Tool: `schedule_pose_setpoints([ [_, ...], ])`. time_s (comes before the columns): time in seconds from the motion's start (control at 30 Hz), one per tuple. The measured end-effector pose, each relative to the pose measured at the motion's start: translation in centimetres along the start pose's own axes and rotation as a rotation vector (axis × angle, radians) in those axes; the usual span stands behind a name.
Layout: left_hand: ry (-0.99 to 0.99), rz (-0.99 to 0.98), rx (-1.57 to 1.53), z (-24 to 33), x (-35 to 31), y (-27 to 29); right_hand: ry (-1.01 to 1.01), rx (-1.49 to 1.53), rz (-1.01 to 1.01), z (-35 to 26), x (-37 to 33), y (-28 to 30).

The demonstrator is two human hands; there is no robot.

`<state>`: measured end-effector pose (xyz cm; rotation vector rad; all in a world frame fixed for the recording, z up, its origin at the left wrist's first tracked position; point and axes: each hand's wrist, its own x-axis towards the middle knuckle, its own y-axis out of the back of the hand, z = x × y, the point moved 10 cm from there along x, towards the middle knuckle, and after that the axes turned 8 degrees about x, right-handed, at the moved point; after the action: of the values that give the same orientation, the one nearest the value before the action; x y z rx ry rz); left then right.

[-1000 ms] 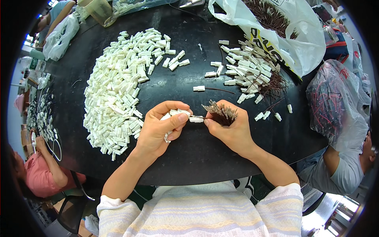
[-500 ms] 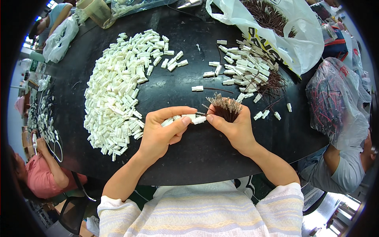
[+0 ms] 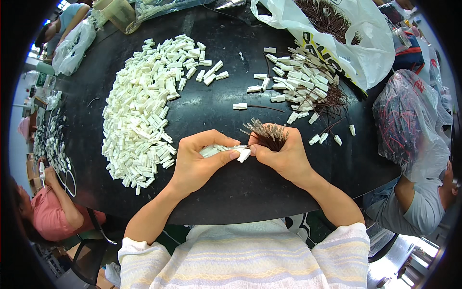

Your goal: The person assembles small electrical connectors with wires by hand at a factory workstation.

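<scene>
My left hand (image 3: pixel 199 161) is closed around several white plastic connector housings (image 3: pixel 244 154), with thumb and forefinger pinching at their right end. Beside it, my right hand (image 3: pixel 285 156) grips a bundle of dark brown wires (image 3: pixel 272 137) whose metal terminal tips fan out at the top. The right thumb and fingertip hold one wire where the two hands meet; whether its tip sits inside a housing is hidden by the fingers. To the left spreads a large heap of loose white housings (image 3: pixel 137 115). A pile of housings with brown wires attached (image 3: pixel 303 86) lies at the right.
A white plastic bag (image 3: pixel 370 62) with more brown wires stands at the back right of the black table (image 3: pixel 216 202). Nearer the right edge is a clear bag of red and dark wires (image 3: pixel 409 125). Co-workers sit at left (image 3: pixel 57 212) and right (image 3: pixel 409 204).
The housings at my left fingertips have tilted, the front one now pointing downward. My right hand and the wire bundle have shifted slightly left, closer to the left fingertips.
</scene>
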<state>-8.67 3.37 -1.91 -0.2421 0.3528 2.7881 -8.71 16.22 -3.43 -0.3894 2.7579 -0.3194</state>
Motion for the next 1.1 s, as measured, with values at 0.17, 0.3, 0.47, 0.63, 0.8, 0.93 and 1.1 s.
schedule_pose_setpoints([
  [0.17, -0.075, -0.011, 0.068, 0.5, -0.1, -0.4, 0.028, -0.008, -0.03, 0.1, -0.1, -0.2],
  [0.3, -0.115, 0.008, 0.069, 0.8, 0.1, 0.0, 0.048, 0.004, -0.021, -0.2, -0.1, -0.1],
  [0.47, 0.203, -0.205, -0.666, -1.2, 0.4, -1.1, 0.098, 0.043, 0.065, -1.1, 0.0, 1.0],
  [0.63, 0.237, -0.226, -0.686, -1.6, 0.5, -0.8, 0.114, 0.065, 0.1, -1.1, 0.0, 1.2],
  [0.8, 0.218, -0.199, -0.681, -1.6, 0.6, -0.5, 0.069, 0.014, 0.104, -0.9, -0.1, 1.1],
  [0.93, 0.229, -0.178, -0.736, -1.8, 0.6, -0.6, 0.074, -0.018, 0.086, -1.0, -0.1, 1.2],
  [1.1, 0.191, -0.192, -0.789, -2.1, 0.6, -0.9, 0.067, 0.022, 0.058, -1.1, -0.1, 0.6],
])
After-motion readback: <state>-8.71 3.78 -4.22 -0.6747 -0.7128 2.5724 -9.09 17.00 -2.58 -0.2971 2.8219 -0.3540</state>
